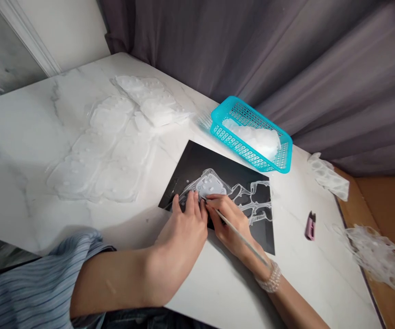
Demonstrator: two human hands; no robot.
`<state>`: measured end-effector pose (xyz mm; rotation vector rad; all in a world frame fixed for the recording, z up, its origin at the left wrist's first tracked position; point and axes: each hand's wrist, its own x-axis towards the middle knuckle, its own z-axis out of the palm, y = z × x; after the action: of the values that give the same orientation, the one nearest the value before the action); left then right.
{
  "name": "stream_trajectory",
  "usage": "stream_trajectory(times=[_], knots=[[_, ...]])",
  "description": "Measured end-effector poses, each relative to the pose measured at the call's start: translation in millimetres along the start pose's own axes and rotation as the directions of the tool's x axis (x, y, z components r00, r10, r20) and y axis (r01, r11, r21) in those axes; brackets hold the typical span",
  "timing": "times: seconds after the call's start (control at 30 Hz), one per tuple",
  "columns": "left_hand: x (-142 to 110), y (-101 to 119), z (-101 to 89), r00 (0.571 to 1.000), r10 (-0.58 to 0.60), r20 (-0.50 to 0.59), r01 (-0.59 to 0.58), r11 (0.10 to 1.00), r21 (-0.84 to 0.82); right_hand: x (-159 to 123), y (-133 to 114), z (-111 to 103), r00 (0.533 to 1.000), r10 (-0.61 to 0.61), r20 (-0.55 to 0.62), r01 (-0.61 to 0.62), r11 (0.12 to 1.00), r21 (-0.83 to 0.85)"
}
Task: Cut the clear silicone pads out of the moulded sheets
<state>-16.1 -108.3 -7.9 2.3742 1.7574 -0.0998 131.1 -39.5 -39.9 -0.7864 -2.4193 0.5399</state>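
A black mat (188, 157) lies on the table with a translucent white sheet (248, 208) over it. The sheet's right part is a lacy frame with open holes; at its left a pale rounded piece (211, 183) with small raised bumps is still whole. My left hand (186, 224) rests flat on the sheet's near left edge, fingers stretched out. My right hand (229, 219) is closed like a writing grip round a slim pen-like tool (236, 233). Its tip meets the sheet beside my left fingertips, at the piece's lower edge; the exact tip is hard to make out.
A turquoise basket (218, 116) holding white pieces (259, 139) stands behind the mat. Stacks of similar translucent sheets (104, 151) spread at the left. Pink thread snips (310, 226) lie at the right, near a cardboard box (385, 196) with lacy scraps (382, 256). Another scrap (327, 176) lies behind.
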Motion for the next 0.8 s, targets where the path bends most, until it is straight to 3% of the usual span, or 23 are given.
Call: stream_trajectory(times=[0.1,0.3,0.37,0.43,0.5,0.53,0.57,0.63,0.7,0.8], knots=[[-3,-1,2.3,1.0,0.011,0.019,-0.011,0.999,0.041,-4,6,0,0.993,-0.106,0.045,0.109,0.992,-0.069],[0,-2,7.5,1.0,-0.013,-0.002,0.013,1.0,0.013,2,-2,-3,0.982,-0.065,0.18,0.101,0.975,-0.199],[5,-2,11.6,0.999,-0.035,-0.019,0.035,0.999,0.02,6,-7,-2,0.98,-0.058,0.192,0.085,0.987,-0.134],[9,-2,16.5,0.997,-0.056,-0.053,0.059,0.997,0.053,10,-5,-5,0.992,-0.011,0.128,0.012,1.0,-0.008],[10,-2,20.1,0.996,-0.055,-0.075,0.061,0.994,0.088,13,10,-17,0.981,0.193,-0.029,-0.185,0.966,0.18],[10,-3,20.9,0.996,-0.045,-0.081,0.054,0.993,0.108,14,22,-28,0.928,0.354,-0.117,-0.303,0.898,0.319],[10,-3,21.0,0.996,-0.031,-0.089,0.043,0.991,0.128,13,37,-41,0.829,0.527,-0.185,-0.403,0.794,0.456],[8,-5,18.7,0.994,0.007,-0.11,0.011,0.985,0.169,9,68,-73,0.604,0.776,-0.182,-0.418,0.503,0.756],[7,-10,13.4,0.992,0.054,-0.118,-0.031,0.982,0.189,2,90,-101,0.553,0.824,-0.122,-0.433,0.409,0.803],[12,-19,-0.4,0.981,0.145,-0.13,-0.129,0.983,0.129,-2,92,-118,0.566,0.822,-0.066,-0.437,0.367,0.821]])
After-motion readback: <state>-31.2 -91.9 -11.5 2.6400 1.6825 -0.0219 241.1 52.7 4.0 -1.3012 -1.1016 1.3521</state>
